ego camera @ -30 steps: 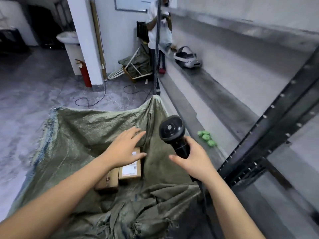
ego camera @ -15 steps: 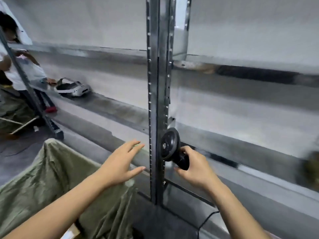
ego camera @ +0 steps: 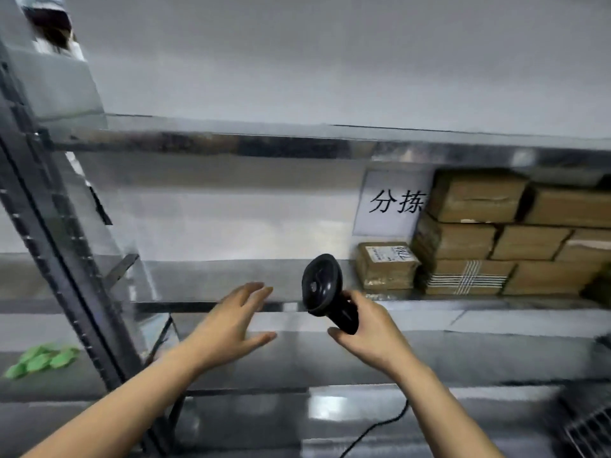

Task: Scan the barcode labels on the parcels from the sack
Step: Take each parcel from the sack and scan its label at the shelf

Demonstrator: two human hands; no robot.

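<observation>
Right hand: wraps scanner handle, head up toward 11 o'clock | left hand: fingers spread, empty | parcels: stacked on shelf at 2 o'clock, right hand nearer | sack: unseen

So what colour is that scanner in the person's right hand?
Black all over; the scanner shows clearly in the head view.

A white sign on the shelf wall reads "分拣"; parcel label illegible.
</observation>
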